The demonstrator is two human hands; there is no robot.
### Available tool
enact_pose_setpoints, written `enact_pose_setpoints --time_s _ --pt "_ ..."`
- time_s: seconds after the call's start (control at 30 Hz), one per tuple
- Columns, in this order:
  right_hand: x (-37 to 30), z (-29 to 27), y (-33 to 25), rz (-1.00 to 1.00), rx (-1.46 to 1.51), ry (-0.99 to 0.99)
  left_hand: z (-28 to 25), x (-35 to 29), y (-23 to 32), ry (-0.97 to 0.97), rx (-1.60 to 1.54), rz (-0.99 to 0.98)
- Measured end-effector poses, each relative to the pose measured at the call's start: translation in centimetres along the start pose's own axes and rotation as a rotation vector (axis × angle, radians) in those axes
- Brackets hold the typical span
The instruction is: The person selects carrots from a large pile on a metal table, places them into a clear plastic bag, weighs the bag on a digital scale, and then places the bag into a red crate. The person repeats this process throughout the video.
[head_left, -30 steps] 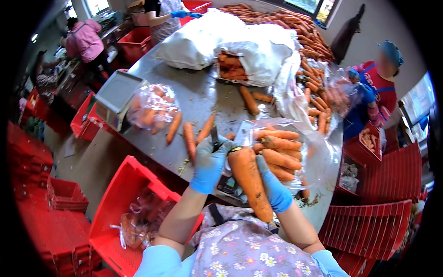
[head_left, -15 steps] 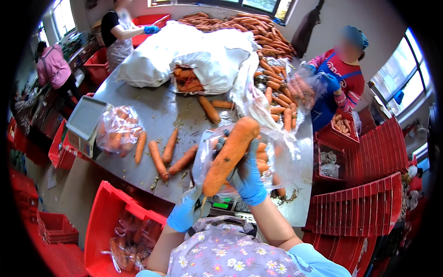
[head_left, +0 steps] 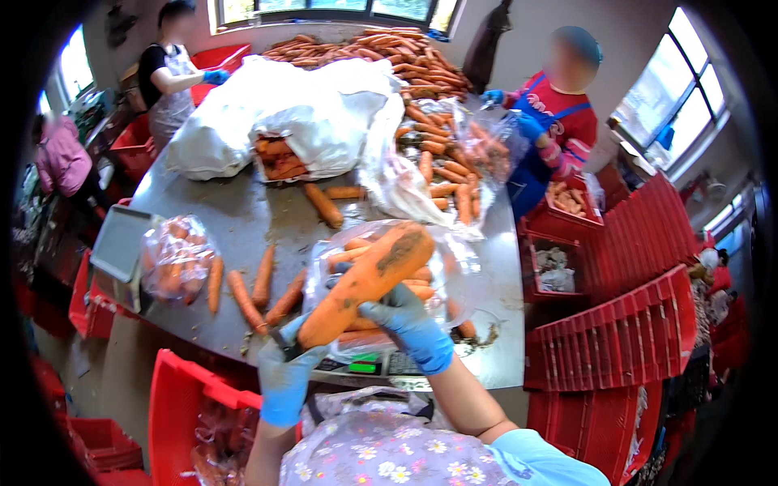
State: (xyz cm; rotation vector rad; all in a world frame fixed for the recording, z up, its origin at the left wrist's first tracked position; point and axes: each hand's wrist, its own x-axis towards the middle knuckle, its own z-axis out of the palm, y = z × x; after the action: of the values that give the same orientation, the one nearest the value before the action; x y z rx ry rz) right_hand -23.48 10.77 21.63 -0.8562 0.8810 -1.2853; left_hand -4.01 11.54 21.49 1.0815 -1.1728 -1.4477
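One large carrot [head_left: 365,283], orange with dark soil patches, held slantwise above the near middle of the worktop [head_left: 235,206], its thicker end far right. One right hand [head_left: 412,322], blue-gloved, grasping the carrot along its right side. One left hand [head_left: 290,374], blue-gloved, closed around a small dark tool [head_left: 288,348] at the carrot's near left end; the tool's working part cannot be made out. Beneath the carrot, one open clear bag [head_left: 463,257] with further carrots inside; just nearer, one scale with a lit green display [head_left: 365,364]. To the left, several loose carrots [head_left: 245,303], one filled clear bag [head_left: 180,255] and one grey-lidded box [head_left: 121,243]. Farther off, white sacks [head_left: 217,125], one open on carrots, and a carrot heap [head_left: 409,63]. Near left, one red crate [head_left: 172,421]; far right, one co-worker [head_left: 557,130] holding a bag of carrots [head_left: 493,147].
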Motion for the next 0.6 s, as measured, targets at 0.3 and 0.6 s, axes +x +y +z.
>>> enact_pose_setpoints --time_s 0.3,0.6 --pt "-1.6 0.3 -2.5 -0.043 -0.049 0.000 0.5 -0.6 -0.2 -0.049 -0.287 -0.045" --pt "-0.8 0.2 -2.6 -0.164 0.177 0.219 0.4 -1.0 0.3 -0.003 -0.121 0.063"
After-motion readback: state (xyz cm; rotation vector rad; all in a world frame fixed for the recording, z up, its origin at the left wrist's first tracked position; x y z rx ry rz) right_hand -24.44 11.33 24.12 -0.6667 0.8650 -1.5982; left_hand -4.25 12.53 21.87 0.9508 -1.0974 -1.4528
